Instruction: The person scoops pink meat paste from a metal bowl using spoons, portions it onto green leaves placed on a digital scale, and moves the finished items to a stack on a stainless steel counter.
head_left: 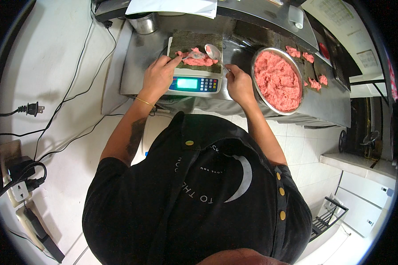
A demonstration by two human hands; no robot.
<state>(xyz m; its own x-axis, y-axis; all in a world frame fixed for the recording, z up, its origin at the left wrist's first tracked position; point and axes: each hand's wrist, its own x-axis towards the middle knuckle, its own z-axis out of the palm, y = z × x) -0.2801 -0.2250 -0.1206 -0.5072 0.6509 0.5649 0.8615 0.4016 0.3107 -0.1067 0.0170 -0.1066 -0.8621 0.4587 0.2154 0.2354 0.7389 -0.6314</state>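
On a digital scale [195,90] lies a dark green seaweed sheet [185,40], with a strip of pink ground meat [203,62] across it. My right hand [239,83] is closed round the handle of a metal spoon [212,52], whose bowl hangs over the right end of the meat and carries a bit of pink. From the other side, my left hand [159,77] grips a second spoon [193,55], its bowl resting against the meat. To the right of my right hand stands a round metal bowl [254,78] heaped with more pink meat.
Further right, dark seaweed sheets [313,70] bear several lumps of meat. A metal pot [143,24] stands at the back left, near white papers [172,6] on a raised shelf. Black cables [77,66] hang along the left wall.
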